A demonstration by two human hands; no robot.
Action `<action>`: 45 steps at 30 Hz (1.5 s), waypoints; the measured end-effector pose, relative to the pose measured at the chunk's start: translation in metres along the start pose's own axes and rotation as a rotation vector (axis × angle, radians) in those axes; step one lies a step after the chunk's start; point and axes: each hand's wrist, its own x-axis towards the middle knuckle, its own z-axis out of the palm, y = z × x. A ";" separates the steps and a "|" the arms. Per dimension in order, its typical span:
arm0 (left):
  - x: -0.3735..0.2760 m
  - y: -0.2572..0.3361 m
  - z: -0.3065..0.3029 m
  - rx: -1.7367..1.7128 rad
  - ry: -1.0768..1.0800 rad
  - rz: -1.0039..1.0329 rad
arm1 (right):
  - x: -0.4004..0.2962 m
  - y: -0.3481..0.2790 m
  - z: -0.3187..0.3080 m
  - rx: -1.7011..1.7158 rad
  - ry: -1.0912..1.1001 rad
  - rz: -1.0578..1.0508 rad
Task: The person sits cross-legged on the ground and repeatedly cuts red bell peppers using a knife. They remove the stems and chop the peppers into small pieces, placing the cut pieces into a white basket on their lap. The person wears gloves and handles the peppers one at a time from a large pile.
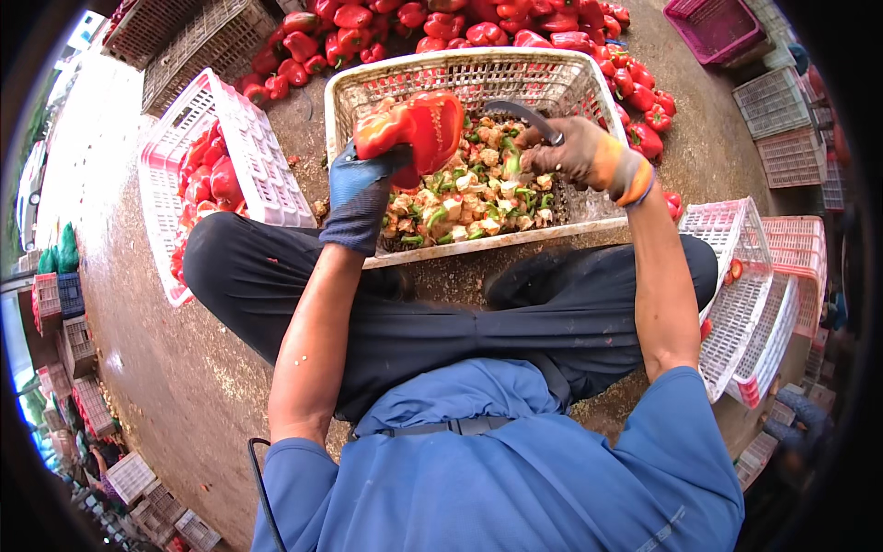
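My left hand [362, 196], in a blue and dark work glove, grips a cut-open red bell pepper [417, 131] with seeds showing on its inner wall. In my right hand [590, 155], gloved in soiled brown, grey and orange, is a small knife with a curved dark blade [524, 114] pointing left. A blurred pale green piece, perhaps a pepper core [510, 162], shows just below the right fingers; whether they touch it I cannot tell. Both hands are above a dirty white plastic crate [476, 243] holding many pepper cores and green stems [462, 200].
A large heap of red bell peppers [483, 31] lies beyond the crate. On my left stands a pink-and-white crate [255, 148] containing red peppers [214, 172]. Tilted white crates [735, 324] sit by my right knee; a magenta crate [714, 27] is far right.
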 end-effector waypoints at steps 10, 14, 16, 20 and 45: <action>-0.007 0.001 0.008 -0.040 -0.255 -0.131 | 0.030 -0.019 0.047 -0.043 0.396 -0.283; -0.014 0.003 0.013 -0.089 -0.370 -0.062 | 0.029 -0.015 0.045 0.005 0.281 -0.203; -0.022 0.010 0.017 -0.049 -0.355 -0.025 | 0.031 -0.008 0.042 0.189 0.228 -0.139; -0.026 0.009 0.014 -0.161 -0.363 -0.016 | 0.026 -0.007 0.034 0.280 0.136 -0.110; -0.007 0.057 -0.004 -0.459 0.030 0.310 | 0.028 0.051 0.026 0.819 0.273 0.092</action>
